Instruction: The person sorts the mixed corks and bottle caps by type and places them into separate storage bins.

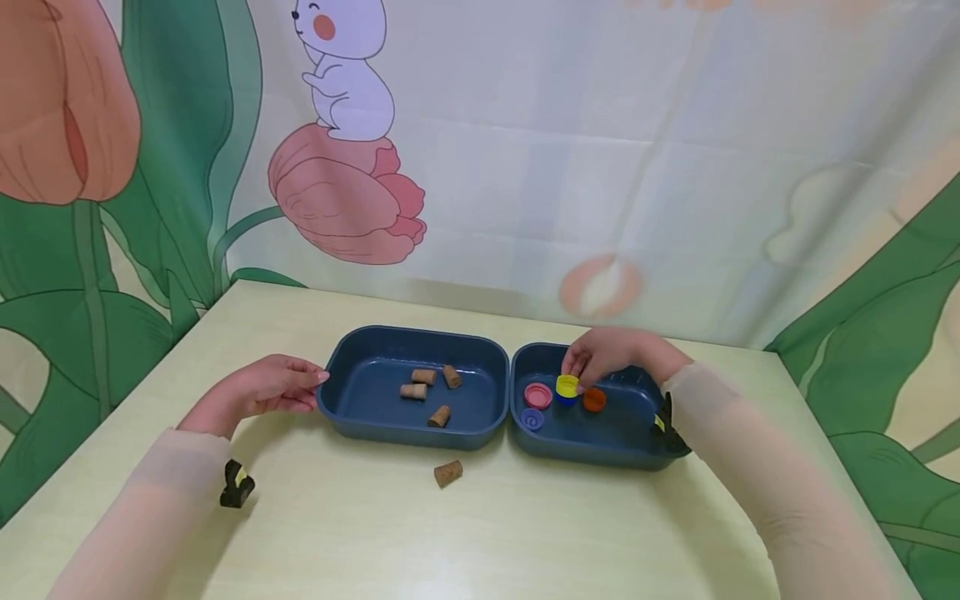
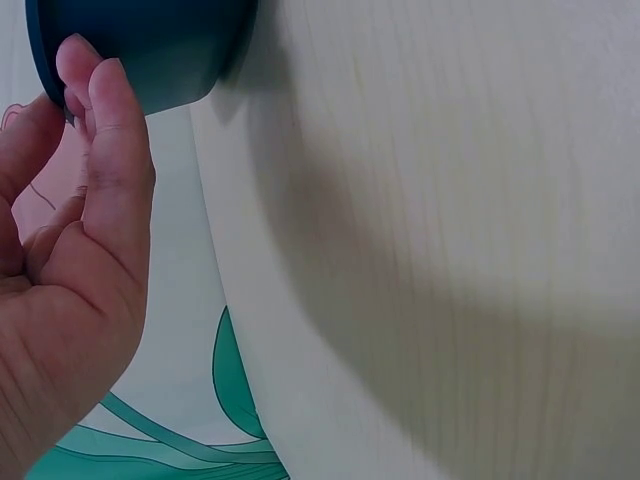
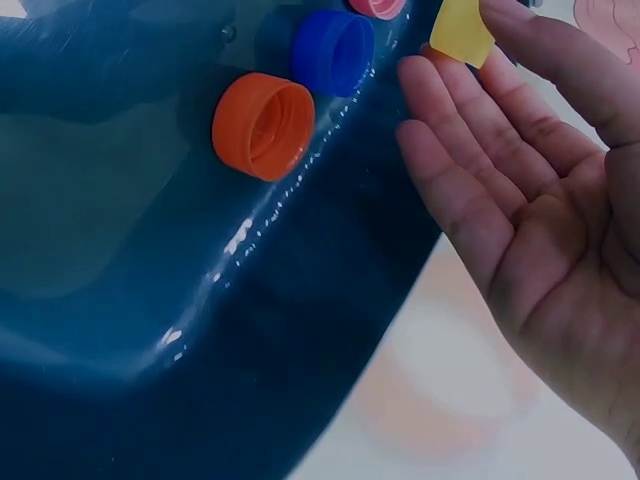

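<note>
My left hand (image 1: 276,387) pinches the left rim of a dark blue tray (image 1: 412,432), thumb on top and fingers beneath; the left wrist view shows this grip on the tray's end wall (image 2: 170,60). Several corks (image 1: 423,377) lie inside that tray. Over a second blue tray (image 1: 592,452), my right hand (image 1: 609,352) holds a yellow bottle cap (image 1: 567,384) between thumb and fingers. Directly below it sits a blue cap (image 3: 333,53), mostly covered in the head view. An orange cap (image 1: 594,400), a pink cap (image 1: 537,396) and a purple cap (image 1: 532,419) lie around it.
One cork (image 1: 448,473) lies on the pale wooden table (image 1: 480,542), in front of the trays. The two trays stand side by side, their ends nearly touching. Behind the table hangs a printed curtain (image 1: 510,208) with flowers and a white animal.
</note>
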Demonstrator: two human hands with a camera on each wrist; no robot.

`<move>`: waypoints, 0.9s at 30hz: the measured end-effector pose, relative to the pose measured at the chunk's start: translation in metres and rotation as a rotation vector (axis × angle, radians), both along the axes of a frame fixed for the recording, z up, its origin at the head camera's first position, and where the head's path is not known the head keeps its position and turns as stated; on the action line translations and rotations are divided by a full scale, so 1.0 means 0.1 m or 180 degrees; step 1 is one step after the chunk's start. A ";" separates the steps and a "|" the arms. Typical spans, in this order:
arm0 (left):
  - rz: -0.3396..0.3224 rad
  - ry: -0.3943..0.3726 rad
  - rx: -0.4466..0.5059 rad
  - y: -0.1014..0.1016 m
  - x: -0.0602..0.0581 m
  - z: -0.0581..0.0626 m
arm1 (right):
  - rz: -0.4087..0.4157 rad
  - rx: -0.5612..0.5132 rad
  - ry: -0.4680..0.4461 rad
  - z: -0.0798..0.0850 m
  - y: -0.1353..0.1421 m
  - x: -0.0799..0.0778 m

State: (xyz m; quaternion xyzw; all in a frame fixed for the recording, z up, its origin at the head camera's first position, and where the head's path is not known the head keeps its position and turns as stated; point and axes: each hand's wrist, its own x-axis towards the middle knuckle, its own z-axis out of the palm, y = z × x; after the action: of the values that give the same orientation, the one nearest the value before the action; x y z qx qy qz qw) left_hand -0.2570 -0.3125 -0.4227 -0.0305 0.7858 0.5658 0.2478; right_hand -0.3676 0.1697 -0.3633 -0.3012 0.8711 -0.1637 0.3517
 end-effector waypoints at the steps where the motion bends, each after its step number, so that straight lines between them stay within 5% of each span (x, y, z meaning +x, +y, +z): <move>1: 0.0004 -0.0002 0.0002 0.00 0.00 0.00 | 0.0004 0.0011 -0.0022 -0.02 -0.01 -0.01; 27: 0.0020 -0.0033 0.0040 0.00 0.01 0.02 | 0.0155 0.0298 -0.0366 -0.19 -0.17 -0.03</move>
State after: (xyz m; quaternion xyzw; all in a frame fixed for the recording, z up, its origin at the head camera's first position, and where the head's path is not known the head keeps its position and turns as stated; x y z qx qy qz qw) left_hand -0.2563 -0.3125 -0.4211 -0.0343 0.7808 0.5714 0.2503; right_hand -0.3707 0.1527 -0.3825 -0.2956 0.8486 -0.1313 0.4187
